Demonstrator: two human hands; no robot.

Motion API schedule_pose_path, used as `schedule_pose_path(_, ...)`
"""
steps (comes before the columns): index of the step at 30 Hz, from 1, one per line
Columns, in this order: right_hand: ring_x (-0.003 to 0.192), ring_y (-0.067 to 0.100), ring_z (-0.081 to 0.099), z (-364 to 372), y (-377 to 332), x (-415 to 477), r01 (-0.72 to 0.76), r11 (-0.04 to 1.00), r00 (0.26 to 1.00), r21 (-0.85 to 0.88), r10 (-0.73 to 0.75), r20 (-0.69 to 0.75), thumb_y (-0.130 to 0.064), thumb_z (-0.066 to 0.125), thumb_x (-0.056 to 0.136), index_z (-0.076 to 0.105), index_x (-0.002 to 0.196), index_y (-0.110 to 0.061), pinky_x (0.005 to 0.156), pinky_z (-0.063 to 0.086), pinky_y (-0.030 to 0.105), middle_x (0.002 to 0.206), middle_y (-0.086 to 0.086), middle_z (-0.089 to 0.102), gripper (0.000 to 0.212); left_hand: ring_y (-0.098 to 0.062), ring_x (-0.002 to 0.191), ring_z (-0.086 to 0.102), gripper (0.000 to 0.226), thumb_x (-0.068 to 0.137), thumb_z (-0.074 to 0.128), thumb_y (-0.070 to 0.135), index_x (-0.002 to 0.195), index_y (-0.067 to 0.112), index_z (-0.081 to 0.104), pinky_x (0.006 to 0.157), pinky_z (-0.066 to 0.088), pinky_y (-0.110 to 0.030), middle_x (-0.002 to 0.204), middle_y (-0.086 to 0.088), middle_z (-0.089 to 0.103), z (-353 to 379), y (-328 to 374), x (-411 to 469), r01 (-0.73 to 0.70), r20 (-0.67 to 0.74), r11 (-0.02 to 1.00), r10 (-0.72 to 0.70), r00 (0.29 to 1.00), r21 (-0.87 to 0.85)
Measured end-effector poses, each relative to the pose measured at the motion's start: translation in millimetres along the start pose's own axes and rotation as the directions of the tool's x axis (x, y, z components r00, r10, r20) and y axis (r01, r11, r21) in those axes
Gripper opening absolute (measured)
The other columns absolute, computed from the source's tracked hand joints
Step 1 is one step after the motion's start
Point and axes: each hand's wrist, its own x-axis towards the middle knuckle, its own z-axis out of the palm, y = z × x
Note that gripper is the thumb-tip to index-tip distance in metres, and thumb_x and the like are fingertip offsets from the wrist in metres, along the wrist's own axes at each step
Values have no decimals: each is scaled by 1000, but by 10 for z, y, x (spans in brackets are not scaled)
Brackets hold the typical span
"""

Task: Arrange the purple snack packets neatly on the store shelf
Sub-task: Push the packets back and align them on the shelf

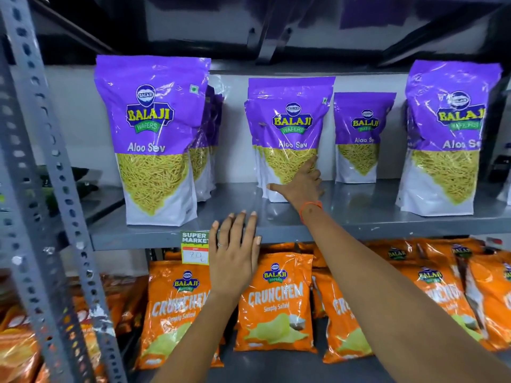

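Note:
Purple Aloo Sev packets stand upright in rows on the grey metal shelf [359,217]. The left row's front packet [154,134] stands near the shelf's front edge. My right hand [300,183] presses flat against the lower front of the middle row's front packet [287,128], fingers spread, thumb out to the left. A smaller-looking packet [359,136] stands further back to its right, and another large one [448,134] at the far right. My left hand [235,250] rests open on the shelf's front edge, holding nothing.
Orange Crunchem chip packets [276,302] fill the shelf below. A green and yellow price tag [195,247] hangs on the shelf edge beside my left hand. A perforated grey upright [49,189] frames the left side. Another shelf [276,29] hangs above.

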Motion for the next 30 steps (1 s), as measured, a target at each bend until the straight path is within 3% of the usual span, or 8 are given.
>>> schedule_pose_path(5,134,41,36,-83,63,-101,20,999,1000,29,-20,11,-52,83,61,-10,151,-6,109,34,61,147,24,30,138,-27,124,42,47,101,28,34,135,13,52,111,23,-45,130,-10,59,14,2,-9,19,29,1000,-19,999,0)
schedule_pose_path(17,138,40,31,-419,239,-501,80,997,997,-13,-80,21,-64,78,59,-11,151,-7,114,27,61,149,25,29,140,-28,122,44,46,101,28,34,134,13,52,112,22,-45,129,-11,59,-5,0,-12,41,66,999,-41,997,6)
schedule_pose_path(30,138,39,32,-578,273,-728,113,994,994,9,-113,-8,-64,77,61,-9,151,-8,112,30,59,149,23,30,137,-30,120,48,46,102,26,33,134,13,52,113,23,-46,127,-12,59,-44,7,-17,43,89,999,-44,995,12)
